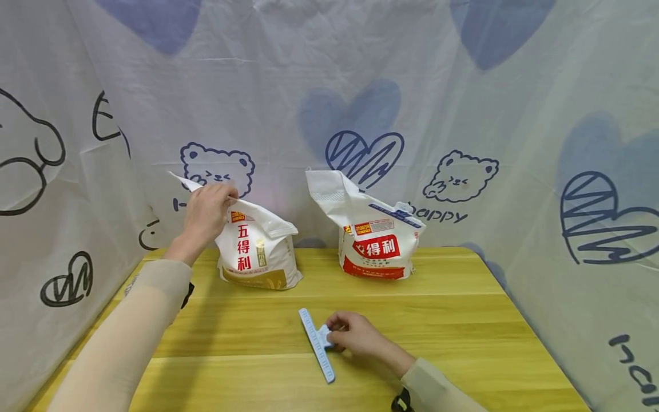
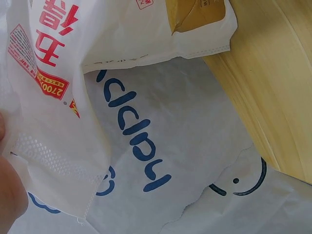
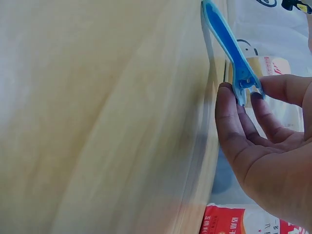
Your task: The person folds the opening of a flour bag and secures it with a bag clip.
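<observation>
At the back left of the table stands a white flour bag (image 1: 252,246) with red characters and a gold base. My left hand (image 1: 208,209) pinches its upper edge; in the left wrist view only the thumb and a fingertip show beside the flour bag (image 2: 63,126). Low over the table's middle, my right hand (image 1: 355,335) pinches the handle of a light blue bag clip (image 1: 316,346). From the right wrist, the clip (image 3: 229,44) appears end-on, held between thumb and fingers of the right hand (image 3: 268,141).
A second flour bag (image 1: 378,246), with a red label, stands at the back right. A dark blue clip (image 1: 395,214) is fastened across its folded top. Printed white cloth (image 1: 288,86) hangs behind and beside the wood-grain table (image 1: 437,320).
</observation>
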A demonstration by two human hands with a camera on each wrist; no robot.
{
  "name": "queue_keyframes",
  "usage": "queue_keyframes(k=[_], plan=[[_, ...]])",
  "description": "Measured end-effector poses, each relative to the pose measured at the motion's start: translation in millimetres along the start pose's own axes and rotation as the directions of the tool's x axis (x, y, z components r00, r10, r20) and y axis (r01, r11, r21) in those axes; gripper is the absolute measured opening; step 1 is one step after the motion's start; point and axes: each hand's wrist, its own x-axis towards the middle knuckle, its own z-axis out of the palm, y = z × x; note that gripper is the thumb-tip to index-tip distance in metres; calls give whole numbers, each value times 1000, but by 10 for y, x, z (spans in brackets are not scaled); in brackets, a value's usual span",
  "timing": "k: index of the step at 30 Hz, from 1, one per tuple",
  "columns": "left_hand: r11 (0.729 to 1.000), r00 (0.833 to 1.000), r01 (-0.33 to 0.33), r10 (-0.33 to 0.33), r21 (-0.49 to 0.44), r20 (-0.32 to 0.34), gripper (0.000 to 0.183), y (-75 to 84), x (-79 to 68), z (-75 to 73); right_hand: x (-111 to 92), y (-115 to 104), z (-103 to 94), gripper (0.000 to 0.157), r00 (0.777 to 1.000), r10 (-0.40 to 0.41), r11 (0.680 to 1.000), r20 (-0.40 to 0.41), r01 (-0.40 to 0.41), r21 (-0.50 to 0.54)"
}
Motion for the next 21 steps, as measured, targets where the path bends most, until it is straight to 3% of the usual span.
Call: queue_keyframes(k=[12,21], plan=[[1000,1000,15,-15,-13,4,13,1,-11,-5,-40,-51,-11,44,998,-29,994,-51,34,101],[1000,1000,8,-8,-8,-11,12,-10,-25,18,-54,-89,-23,41,992,-75,990,-100,86,110]])
